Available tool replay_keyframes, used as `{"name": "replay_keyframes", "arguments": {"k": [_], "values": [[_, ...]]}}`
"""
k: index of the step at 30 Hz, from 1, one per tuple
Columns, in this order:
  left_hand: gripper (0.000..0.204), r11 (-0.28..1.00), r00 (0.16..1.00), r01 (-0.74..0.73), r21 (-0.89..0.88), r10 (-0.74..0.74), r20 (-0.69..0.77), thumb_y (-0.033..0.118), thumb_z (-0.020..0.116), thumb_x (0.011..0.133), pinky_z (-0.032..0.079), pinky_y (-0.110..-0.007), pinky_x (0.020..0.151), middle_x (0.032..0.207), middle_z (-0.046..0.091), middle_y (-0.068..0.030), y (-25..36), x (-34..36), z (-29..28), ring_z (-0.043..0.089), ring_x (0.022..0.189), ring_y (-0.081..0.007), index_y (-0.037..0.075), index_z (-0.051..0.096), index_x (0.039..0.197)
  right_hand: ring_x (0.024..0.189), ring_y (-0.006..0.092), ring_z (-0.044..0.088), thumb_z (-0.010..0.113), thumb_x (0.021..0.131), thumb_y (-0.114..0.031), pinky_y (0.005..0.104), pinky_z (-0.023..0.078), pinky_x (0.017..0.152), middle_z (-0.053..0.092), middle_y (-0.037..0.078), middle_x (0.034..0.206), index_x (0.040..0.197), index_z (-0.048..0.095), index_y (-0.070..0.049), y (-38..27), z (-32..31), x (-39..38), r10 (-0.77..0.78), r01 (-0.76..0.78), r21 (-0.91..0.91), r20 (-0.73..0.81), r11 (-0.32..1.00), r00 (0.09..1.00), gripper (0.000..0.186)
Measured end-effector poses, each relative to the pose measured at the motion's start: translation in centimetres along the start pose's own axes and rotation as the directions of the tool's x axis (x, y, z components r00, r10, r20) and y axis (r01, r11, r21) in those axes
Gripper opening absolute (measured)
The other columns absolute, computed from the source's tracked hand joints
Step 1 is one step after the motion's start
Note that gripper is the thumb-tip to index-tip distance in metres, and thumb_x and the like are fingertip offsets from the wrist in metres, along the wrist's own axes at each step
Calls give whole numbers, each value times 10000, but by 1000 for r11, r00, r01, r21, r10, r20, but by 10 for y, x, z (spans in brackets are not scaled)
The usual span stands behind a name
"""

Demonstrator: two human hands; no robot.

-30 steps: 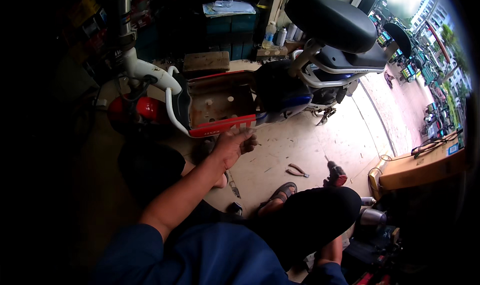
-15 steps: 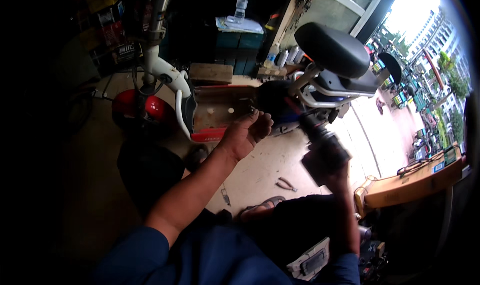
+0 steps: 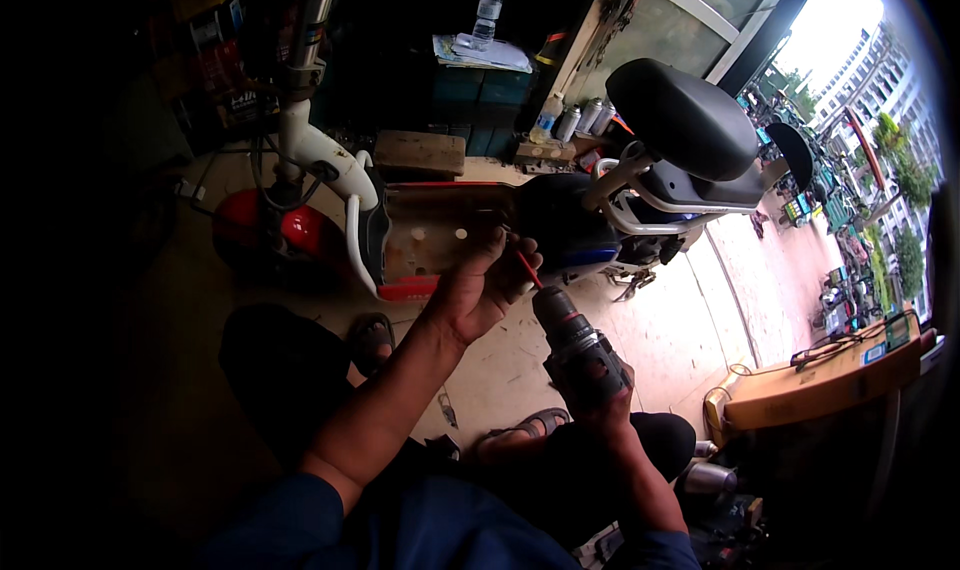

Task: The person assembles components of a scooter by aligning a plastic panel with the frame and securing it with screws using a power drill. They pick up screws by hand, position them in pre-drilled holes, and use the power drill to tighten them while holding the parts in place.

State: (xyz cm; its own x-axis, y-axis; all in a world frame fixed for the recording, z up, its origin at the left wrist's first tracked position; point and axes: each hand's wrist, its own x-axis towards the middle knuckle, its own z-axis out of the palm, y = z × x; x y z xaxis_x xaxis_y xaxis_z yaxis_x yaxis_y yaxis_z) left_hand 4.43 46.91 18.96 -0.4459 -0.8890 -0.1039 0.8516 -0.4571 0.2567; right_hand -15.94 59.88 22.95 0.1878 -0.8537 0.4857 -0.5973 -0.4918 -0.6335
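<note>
My right hand [image 3: 610, 405] is closed round the handle of a black and grey cordless drill [image 3: 575, 345]. A long red bit [image 3: 528, 270] sticks out of its chuck, pointing up and left. At the tip of that bit is my left hand [image 3: 485, 290], its thumb and fingers closed together; whatever small thing they pinch is too dark to make out. Just beyond the hands lies the bare, rusty footboard [image 3: 425, 235] of an electric scooter, with round holes in it. The scooter's black seat [image 3: 685, 120] stands to the right, its white front frame [image 3: 330, 160] to the left.
A red front fender [image 3: 265, 225] is at the left. Behind the scooter are a wooden block [image 3: 420, 154], several spray cans [image 3: 590, 118] and a water bottle [image 3: 487, 15] on a dark cabinet. An orange-brown box [image 3: 820, 375] stands at the right.
My right hand has brought the drill left and inward, so its bit now meets the fingers of my left hand. The left hand has moved slightly down.
</note>
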Motion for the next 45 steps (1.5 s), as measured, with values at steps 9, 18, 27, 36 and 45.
{"name": "replay_keyframes", "arguments": {"k": [9, 18, 27, 36, 45], "values": [[228, 996, 1000, -23, 91, 23, -3, 268, 714, 1014, 629, -409, 900, 1106, 729, -134, 9, 4, -9, 737, 1023, -279, 81, 650, 1127, 823, 218, 727, 728, 868, -21, 331, 567, 727, 730, 98, 941, 1070, 728, -23, 5, 8, 0, 141, -144, 102, 37, 984, 989, 202], [253, 990, 1000, -22, 143, 21, 3, 308, 696, 1023, 629, -354, 822, 1057, 739, -102, 6, 0, -16, 748, 953, -262, 85, 651, 1135, 942, 176, 723, 749, 892, -59, 331, 579, 827, 736, 81, 1059, 1141, 705, -29, 18, 23, -19, 262, -292, 277, 141, 915, 955, 255], [315, 996, 993, -27, 88, 38, -115, 352, 675, 1035, 595, -353, 875, 1160, 721, -92, 2, 12, -40, 721, 1029, -237, 99, 635, 1218, 795, 150, 670, 746, 913, -112, 345, 545, 691, 714, 67, 931, 1192, 681, -20, -12, 44, 1, 452, -503, 354, 220, 789, 864, 301], [693, 951, 986, 24, 308, 27, -162, 598, 543, 1047, 508, -401, 1010, 1295, 684, -153, -18, 2, -80, 668, 1158, -258, 14, 517, 1420, 860, 100, 626, 703, 953, -138, 298, 543, 750, 661, 53, 971, 1195, 611, 4, -6, 58, 34, 648, -709, 132, 316, 693, 692, 295], [806, 586, 945, -319, 745, 142, 294, 684, 612, 977, 488, -311, 971, 1234, 666, -101, -29, -35, -51, 603, 1089, -111, -3, 542, 1393, 988, 182, 705, 734, 882, -111, 355, 546, 880, 749, 148, 1067, 1221, 659, 24, 31, 72, 71, 383, -470, 254, 325, 845, 865, 372]]}}
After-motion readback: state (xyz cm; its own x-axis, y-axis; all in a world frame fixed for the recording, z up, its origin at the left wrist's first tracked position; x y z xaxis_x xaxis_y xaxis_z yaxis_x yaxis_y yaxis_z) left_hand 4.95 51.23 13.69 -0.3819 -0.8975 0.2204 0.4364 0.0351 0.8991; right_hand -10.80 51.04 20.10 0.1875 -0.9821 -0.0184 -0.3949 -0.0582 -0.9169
